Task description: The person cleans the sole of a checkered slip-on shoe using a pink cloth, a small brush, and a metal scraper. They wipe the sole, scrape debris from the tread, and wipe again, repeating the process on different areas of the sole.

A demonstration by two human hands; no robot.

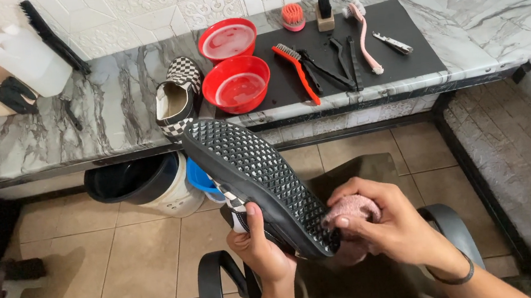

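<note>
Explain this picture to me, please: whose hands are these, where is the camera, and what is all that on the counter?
There is no machine here. A person wears a camera on the head, so the one picture looks down at their own two bare hands.

The left hand holds a checkered shoe turned over, so its black patterned sole faces up. The right hand presses a pink cloth against the heel end of that sole.

Ahead is a marble counter. On it stands the matching second shoe, beside two red bowls that seem to hold liquid. A black mat carries several brushes, among them a red-handled brush and a pink one. At the left stands a white jug. A bin sits on the tiled floor under the counter.
</note>
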